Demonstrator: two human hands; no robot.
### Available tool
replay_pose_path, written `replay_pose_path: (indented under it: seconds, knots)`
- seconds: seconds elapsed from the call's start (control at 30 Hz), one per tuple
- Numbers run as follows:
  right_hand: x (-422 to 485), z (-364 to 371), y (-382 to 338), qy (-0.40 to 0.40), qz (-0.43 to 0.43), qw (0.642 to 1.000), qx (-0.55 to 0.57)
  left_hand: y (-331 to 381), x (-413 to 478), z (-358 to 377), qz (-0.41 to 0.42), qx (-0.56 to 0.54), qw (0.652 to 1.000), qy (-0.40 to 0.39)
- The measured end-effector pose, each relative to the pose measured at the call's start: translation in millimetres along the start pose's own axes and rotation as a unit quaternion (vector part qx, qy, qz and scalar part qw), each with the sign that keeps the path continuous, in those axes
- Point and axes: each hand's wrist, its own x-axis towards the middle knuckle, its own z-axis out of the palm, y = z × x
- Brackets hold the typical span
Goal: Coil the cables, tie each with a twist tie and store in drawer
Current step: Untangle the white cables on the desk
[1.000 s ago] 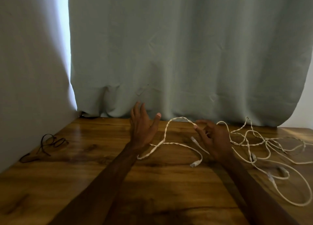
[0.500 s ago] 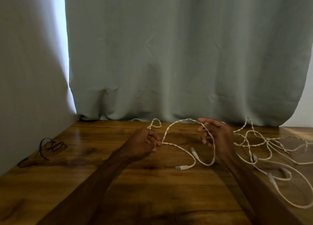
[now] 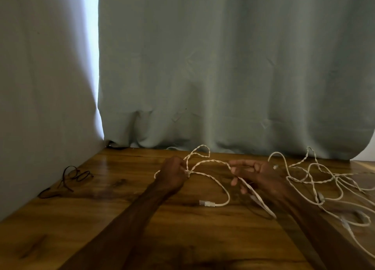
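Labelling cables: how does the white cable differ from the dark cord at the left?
White cable is pale and twisted; dark cord is near black. Left hand and right hand hold the white cable; dark cord lies untouched. White cable sprawls in wide loops; dark cord is a small tangle. Both are loose, untied.

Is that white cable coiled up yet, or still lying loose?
Still loose. The white cable sprawls in tangled loops across the wooden table; the left hand and right hand each hold a part of it.
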Motion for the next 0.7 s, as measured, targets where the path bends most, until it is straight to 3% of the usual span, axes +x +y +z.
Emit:
replay_pose_path:
  seconds: [0.17,0.4,0.53,0.6,0.7]
  knots:
    - [-4,2,0,-0.054,0.001,0.998,-0.044,2,6,3,-0.099,-0.207,0.973,0.009]
    - [1,0,17,-0.276,0.034,0.948,-0.157,16,12,-2,-0.039,-0.427,0.903,-0.018]
    - [6,-2,23,-0.213,0.011,0.946,-0.242,24,16,-6,-0.045,-0.565,0.823,-0.028]
    - [7,-7,24,-0.153,0.005,0.949,-0.277,26,17,-6,-0.049,-0.571,0.819,-0.027]
    - [10,-15,27,-0.053,-0.003,0.943,-0.33,26,18,-4,-0.058,-0.512,0.857,-0.015]
